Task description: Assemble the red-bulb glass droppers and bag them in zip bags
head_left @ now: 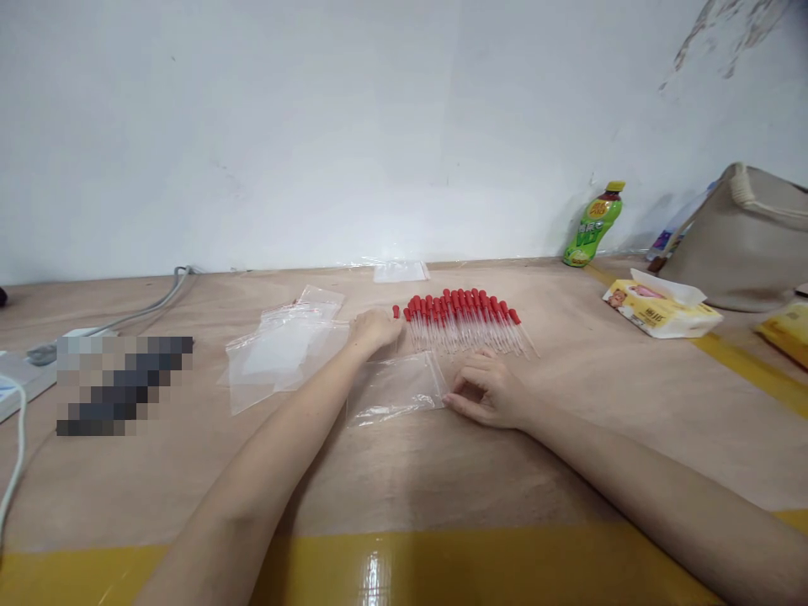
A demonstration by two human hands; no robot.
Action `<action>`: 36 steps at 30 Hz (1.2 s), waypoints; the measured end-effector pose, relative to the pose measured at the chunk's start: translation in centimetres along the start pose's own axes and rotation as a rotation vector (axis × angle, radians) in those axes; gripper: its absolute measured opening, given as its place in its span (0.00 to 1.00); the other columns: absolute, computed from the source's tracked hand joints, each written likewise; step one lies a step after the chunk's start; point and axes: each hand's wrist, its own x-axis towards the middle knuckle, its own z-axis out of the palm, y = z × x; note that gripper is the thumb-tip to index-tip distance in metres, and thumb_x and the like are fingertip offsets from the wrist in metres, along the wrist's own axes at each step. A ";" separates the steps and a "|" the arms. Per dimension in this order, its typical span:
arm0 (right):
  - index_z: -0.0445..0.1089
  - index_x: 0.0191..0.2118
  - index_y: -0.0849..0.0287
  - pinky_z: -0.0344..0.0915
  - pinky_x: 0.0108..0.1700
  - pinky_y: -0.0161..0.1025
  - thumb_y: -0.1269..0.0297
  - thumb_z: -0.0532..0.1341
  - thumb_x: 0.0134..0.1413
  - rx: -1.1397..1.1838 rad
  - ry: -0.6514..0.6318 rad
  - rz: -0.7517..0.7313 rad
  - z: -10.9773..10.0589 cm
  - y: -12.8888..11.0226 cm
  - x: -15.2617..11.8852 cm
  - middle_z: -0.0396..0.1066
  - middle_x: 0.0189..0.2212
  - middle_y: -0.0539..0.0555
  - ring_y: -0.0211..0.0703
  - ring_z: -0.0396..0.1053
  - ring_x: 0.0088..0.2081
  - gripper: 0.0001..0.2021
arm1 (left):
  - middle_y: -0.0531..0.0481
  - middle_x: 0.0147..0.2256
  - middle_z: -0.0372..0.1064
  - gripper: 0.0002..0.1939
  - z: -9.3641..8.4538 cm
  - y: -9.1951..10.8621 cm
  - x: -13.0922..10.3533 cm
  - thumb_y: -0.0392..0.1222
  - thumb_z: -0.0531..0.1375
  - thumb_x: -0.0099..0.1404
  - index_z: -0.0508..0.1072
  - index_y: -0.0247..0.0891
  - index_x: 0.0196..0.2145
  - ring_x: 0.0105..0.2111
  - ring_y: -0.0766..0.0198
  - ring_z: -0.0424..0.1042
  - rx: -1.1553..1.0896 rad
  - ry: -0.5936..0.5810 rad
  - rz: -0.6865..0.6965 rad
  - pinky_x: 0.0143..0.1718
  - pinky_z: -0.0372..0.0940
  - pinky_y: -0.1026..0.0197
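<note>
Many clear thin tubes with red caps (464, 311) lie in a row on the brown table. My left hand (377, 331) is at the row's left end, fingers closed beside a single red-capped tube (396, 311); what they grip is too small to make out. A clear zip bag (399, 387) lies flat between my hands. My right hand (485, 389) rests at the bag's right edge, its fingers curled and apart, the thumb near the zip edge. Several more clear bags (278, 349) overlap to the left of my left forearm.
Against the wall are a small clear bag (401, 271) and a green bottle (593, 225). A tissue pack (662, 310), a beige bag (738, 244) and a yellow packet (786, 332) are at right. A pixelated dark object (126, 387), cables and a power strip (38, 379) are at left.
</note>
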 end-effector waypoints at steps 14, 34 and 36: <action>0.63 0.39 0.57 0.66 0.33 0.35 0.58 0.60 0.48 0.817 0.232 0.499 0.9 -0.5 1.2 0.66 0.30 0.50 0.34 0.66 0.29 0.12 | 0.43 0.37 0.64 0.12 -0.8 -0.5 -10.5 0.44 0.50 0.63 0.68 0.35 0.38 0.39 0.57 0.63 -0.002 0.064 0.803 0.41 0.61 0.53; 0.65 0.43 0.60 0.66 0.40 0.43 0.52 0.59 0.46 0.963 0.017 0.669 1.0 1.4 -0.1 0.69 0.30 0.53 0.38 0.69 0.33 0.20 | 0.46 0.57 0.53 0.27 -0.4 -5.6 -11.1 0.50 0.50 0.64 0.50 0.42 0.59 0.57 0.58 0.51 -0.104 -0.202 0.758 0.57 0.50 0.51; 0.67 0.43 0.61 0.66 0.39 0.42 0.54 0.60 0.47 0.859 -0.092 0.641 0.7 1.2 -0.2 0.70 0.30 0.53 0.36 0.68 0.31 0.19 | 0.46 0.57 0.54 0.27 -0.4 -5.7 -11.1 0.49 0.50 0.64 0.51 0.42 0.58 0.57 0.57 0.52 -0.112 -0.202 0.766 0.56 0.51 0.51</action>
